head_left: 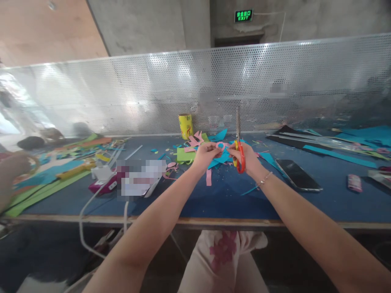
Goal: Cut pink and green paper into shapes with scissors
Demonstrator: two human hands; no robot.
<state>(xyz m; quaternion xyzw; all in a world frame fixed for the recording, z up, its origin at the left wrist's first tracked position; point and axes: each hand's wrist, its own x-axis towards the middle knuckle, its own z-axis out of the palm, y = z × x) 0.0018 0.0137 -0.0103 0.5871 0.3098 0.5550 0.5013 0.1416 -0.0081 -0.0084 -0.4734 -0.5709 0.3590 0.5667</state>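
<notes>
Pinching a pink-and-blue paper piece (220, 145) over the surface (198, 203), between its near and far edges, left hand (207, 155) and right hand (249, 156), the latter also gripping scissors (238, 136), work amid cut scraps (209, 178); some cutting appears done, the remainder unclear.

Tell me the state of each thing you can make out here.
Left hand, pinching the pink-and-blue paper piece
Right hand, holding the scissors
Scissors, blades together, pointing up in the picture
Phone, lying flat, screen dark
Exit sign, lit green
Yellow cylinder, standing upright
</notes>
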